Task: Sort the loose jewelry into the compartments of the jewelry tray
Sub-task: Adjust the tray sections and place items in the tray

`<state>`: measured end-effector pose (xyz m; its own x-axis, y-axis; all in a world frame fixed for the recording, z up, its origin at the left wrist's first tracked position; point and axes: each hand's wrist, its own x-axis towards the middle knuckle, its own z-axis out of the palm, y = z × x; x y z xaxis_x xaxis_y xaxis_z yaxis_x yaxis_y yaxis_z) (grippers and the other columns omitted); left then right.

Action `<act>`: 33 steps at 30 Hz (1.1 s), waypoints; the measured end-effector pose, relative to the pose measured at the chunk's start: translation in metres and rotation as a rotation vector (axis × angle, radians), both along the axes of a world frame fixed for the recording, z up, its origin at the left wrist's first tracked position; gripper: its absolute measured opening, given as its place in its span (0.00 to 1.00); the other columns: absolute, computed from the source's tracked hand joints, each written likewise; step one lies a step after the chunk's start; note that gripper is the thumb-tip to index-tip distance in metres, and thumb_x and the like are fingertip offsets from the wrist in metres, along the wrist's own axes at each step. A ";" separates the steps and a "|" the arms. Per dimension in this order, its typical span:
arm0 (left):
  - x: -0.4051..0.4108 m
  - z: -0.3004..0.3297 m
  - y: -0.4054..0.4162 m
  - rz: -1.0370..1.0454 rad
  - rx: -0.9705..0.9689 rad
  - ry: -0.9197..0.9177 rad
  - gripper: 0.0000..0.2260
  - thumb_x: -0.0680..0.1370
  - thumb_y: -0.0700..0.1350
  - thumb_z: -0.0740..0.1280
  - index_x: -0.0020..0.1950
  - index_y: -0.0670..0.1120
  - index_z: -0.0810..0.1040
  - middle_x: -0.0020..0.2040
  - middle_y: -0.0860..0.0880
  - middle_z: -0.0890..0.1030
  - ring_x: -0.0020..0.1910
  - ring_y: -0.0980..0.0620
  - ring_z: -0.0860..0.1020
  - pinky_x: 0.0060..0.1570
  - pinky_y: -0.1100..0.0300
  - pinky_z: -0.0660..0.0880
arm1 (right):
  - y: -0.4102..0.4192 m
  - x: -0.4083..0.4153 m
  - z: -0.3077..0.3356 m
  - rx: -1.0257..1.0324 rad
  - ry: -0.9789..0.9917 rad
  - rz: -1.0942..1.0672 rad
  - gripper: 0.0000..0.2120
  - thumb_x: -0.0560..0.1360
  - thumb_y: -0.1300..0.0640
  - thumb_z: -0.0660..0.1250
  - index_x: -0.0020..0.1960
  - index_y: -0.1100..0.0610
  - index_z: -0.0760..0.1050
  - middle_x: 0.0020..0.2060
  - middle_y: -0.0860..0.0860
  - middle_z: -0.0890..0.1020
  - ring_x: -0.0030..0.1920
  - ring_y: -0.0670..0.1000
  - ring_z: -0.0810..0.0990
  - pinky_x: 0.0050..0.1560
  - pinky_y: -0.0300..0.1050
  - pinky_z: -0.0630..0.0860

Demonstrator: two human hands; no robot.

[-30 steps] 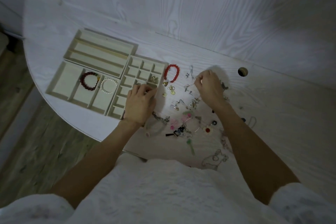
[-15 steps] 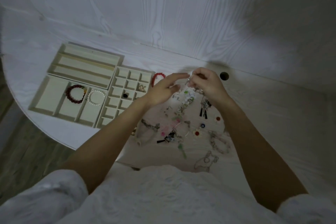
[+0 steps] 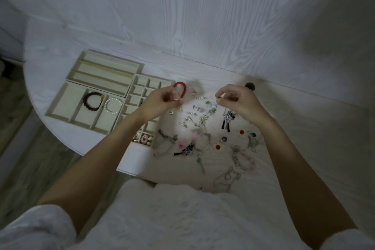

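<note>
A cream jewelry tray (image 3: 60, 103) lies at the left of the white table. A dark red bead bracelet (image 3: 92, 100) and a pearl bracelet (image 3: 113, 105) sit in two of its long compartments. My left hand (image 3: 162, 101) and my right hand (image 3: 235, 100) each pinch one end of a thin chain with small beads (image 3: 199, 98), stretched taut between them above the pile. Loose jewelry (image 3: 203, 128) is scattered below my hands on a pale cloth. A red bead bracelet (image 3: 181, 87) lies just behind my left hand.
A round cable hole (image 3: 249, 85) sits in the table behind my right hand. The table's curved front edge (image 3: 60, 138) runs close below the tray, with floor beyond. A wood-grain wall stands behind. Pink pieces (image 3: 144, 138) fill a small near compartment.
My hands met over the pile, took hold of the thin chain, and have now drawn apart with it stretched between them. My left hand left the tray's small compartments.
</note>
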<state>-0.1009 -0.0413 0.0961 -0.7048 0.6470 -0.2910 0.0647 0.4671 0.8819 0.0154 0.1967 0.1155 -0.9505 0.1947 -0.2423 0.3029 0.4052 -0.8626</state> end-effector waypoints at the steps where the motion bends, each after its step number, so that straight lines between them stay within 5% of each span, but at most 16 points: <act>1: 0.000 -0.002 -0.009 -0.023 -0.105 0.117 0.07 0.74 0.45 0.72 0.40 0.51 0.75 0.33 0.45 0.75 0.33 0.51 0.72 0.38 0.57 0.67 | 0.000 0.002 -0.003 0.062 -0.005 0.028 0.03 0.73 0.58 0.71 0.46 0.53 0.80 0.32 0.47 0.75 0.32 0.43 0.71 0.38 0.35 0.67; 3: 0.002 -0.005 -0.024 -0.061 -0.276 0.307 0.04 0.75 0.45 0.71 0.45 0.52 0.77 0.34 0.46 0.78 0.33 0.49 0.75 0.38 0.55 0.70 | -0.004 0.005 -0.008 0.146 0.009 0.074 0.02 0.73 0.59 0.71 0.45 0.53 0.80 0.34 0.47 0.78 0.34 0.43 0.73 0.37 0.33 0.69; 6: 0.008 -0.006 -0.043 0.031 -0.283 0.365 0.03 0.76 0.44 0.69 0.47 0.52 0.79 0.37 0.54 0.79 0.37 0.54 0.77 0.42 0.55 0.74 | -0.019 0.004 -0.011 0.140 0.032 0.102 0.02 0.74 0.58 0.70 0.44 0.53 0.80 0.39 0.46 0.81 0.39 0.43 0.77 0.40 0.28 0.71; 11: 0.016 -0.008 -0.091 0.376 0.295 -0.098 0.11 0.71 0.45 0.74 0.52 0.50 0.79 0.39 0.49 0.78 0.49 0.43 0.79 0.55 0.50 0.75 | -0.041 -0.010 -0.016 -0.149 0.066 -0.054 0.05 0.73 0.61 0.70 0.43 0.51 0.80 0.39 0.46 0.82 0.40 0.42 0.80 0.43 0.36 0.76; 14: 0.009 -0.009 -0.121 0.390 0.484 -0.280 0.21 0.64 0.49 0.79 0.54 0.47 0.79 0.38 0.49 0.78 0.48 0.47 0.81 0.54 0.55 0.77 | -0.065 -0.028 -0.017 -0.305 0.053 -0.144 0.06 0.73 0.64 0.70 0.43 0.54 0.81 0.39 0.48 0.82 0.38 0.41 0.80 0.41 0.36 0.78; 20: -0.058 -0.012 -0.170 0.483 0.232 -0.039 0.12 0.71 0.32 0.72 0.48 0.47 0.83 0.38 0.55 0.84 0.39 0.59 0.80 0.45 0.66 0.75 | -0.125 -0.091 -0.034 -0.152 0.146 -0.241 0.06 0.72 0.66 0.70 0.44 0.56 0.82 0.39 0.53 0.84 0.35 0.48 0.82 0.36 0.37 0.79; 24: -0.122 -0.018 -0.205 0.383 0.121 0.124 0.10 0.70 0.33 0.73 0.49 0.43 0.83 0.42 0.45 0.84 0.42 0.55 0.80 0.47 0.68 0.76 | -0.157 -0.138 -0.047 0.063 0.247 -0.110 0.04 0.73 0.64 0.70 0.45 0.57 0.82 0.40 0.51 0.83 0.39 0.46 0.82 0.39 0.34 0.77; 27: -0.167 -0.026 -0.227 0.313 0.034 0.203 0.09 0.71 0.34 0.73 0.47 0.45 0.84 0.40 0.56 0.84 0.40 0.63 0.80 0.46 0.70 0.75 | -0.174 -0.174 -0.060 0.332 0.299 0.076 0.04 0.73 0.60 0.71 0.46 0.57 0.83 0.41 0.51 0.84 0.38 0.47 0.80 0.41 0.38 0.77; 29: -0.189 -0.036 -0.240 0.233 -0.055 0.326 0.06 0.72 0.36 0.73 0.47 0.43 0.84 0.41 0.53 0.83 0.41 0.63 0.80 0.46 0.70 0.75 | -0.184 -0.186 -0.070 0.455 0.332 0.202 0.05 0.73 0.58 0.69 0.45 0.56 0.83 0.41 0.51 0.83 0.38 0.50 0.81 0.39 0.44 0.78; 33: -0.219 -0.055 -0.263 0.042 -0.176 0.556 0.06 0.72 0.35 0.73 0.47 0.41 0.84 0.43 0.49 0.83 0.39 0.60 0.77 0.44 0.78 0.69 | -0.213 -0.196 -0.085 0.585 0.296 0.303 0.08 0.74 0.57 0.64 0.46 0.57 0.82 0.40 0.52 0.82 0.38 0.53 0.80 0.36 0.38 0.69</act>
